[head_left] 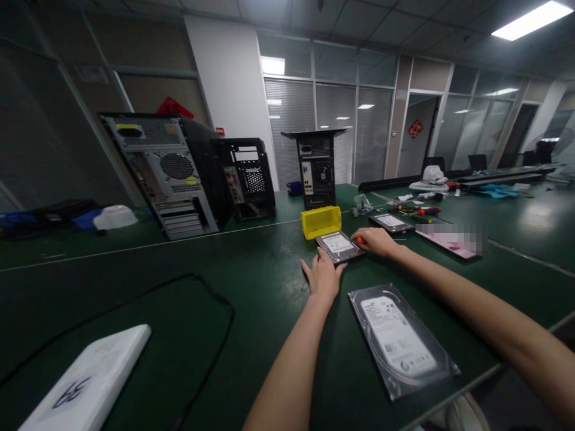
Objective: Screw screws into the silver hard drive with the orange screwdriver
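A hard drive (338,243) with a white label lies on the green table, close in front of a yellow plastic box (321,222). My left hand (323,273) rests at the drive's near edge with its fingers spread. At the drive's right side, my right hand (375,240) is closed around a small tool with an orange handle (360,240); the tool's tip cannot be made out. Nearer to me, between my forearms, lies a larger-looking hard drive in a clear bag (399,335).
Behind stand computer cases (177,173). Another drive (392,223), screwdrivers (429,211) and a pink flat item (444,242) lie to the right. A white box (90,380) and black cable (231,311) lie at the left front.
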The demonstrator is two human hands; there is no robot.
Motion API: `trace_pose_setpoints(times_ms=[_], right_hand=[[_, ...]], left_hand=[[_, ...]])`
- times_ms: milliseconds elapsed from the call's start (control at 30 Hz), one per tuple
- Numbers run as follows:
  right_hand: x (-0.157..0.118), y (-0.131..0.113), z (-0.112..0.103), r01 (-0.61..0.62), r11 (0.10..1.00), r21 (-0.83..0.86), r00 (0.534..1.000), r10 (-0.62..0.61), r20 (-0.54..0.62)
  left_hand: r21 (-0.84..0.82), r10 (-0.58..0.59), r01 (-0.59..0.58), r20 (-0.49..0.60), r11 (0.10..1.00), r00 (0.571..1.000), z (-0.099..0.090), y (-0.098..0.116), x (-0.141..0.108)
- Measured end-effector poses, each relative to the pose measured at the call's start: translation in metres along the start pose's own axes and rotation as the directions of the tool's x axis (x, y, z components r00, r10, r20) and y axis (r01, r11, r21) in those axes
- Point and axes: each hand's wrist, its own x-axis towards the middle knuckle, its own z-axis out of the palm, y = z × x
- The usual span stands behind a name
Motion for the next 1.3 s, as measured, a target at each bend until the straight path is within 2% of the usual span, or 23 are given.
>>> trace_pose_setpoints(times_ms=[500, 1300], right_hand=[[-0.0017, -0.0058, 0.0006, -0.014, 0.996, -0.091, 1.000, 0.014, 0.004], [-0.0036, -0.0073, -0.0041, -0.021, 0.994, -0.104, 0.999, 0.024, 0.031]], left_hand=[[-0.018, 0.000, 0.000, -0.024, 1.000, 1.000, 0.0011, 0.0006, -0.0005], [0.008, 0.015, -0.015, -0.016, 1.000, 1.000, 0.0007, -0.0003, 0.0002]])
